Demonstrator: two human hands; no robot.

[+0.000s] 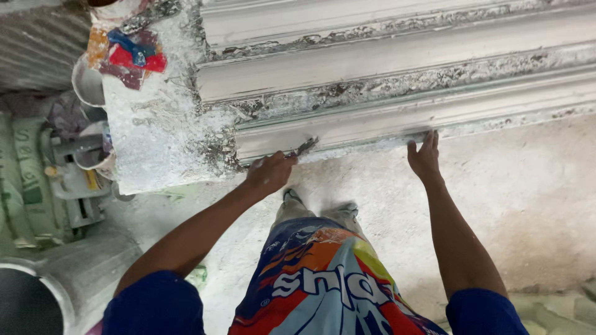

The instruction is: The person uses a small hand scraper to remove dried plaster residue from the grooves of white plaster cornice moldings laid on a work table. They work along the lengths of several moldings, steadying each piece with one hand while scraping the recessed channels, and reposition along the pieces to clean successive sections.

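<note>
On the moulding's point(397, 118) front edge, left hand point(270, 172) with scraper point(305, 147), right hand point(424, 158) flat.

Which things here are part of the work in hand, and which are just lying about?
In use: long white plaster moulding; small scraping tool in left hand; right hand resting on moulding's edge.

Lying about: green sacks; plaster-caked buckets; red and blue rag.

1. Floor point(534, 205): bare concrete, dusted white with plaster powder.
2. Corrugated metal sheet point(37, 43): grey, upper left corner.
3. Sacks point(22, 180): green, stacked at the left edge.
4. Barrel point(37, 291): round, dust-coated, lower left, dark opening.
5. Light: soft, even, no hard shadows.
</note>
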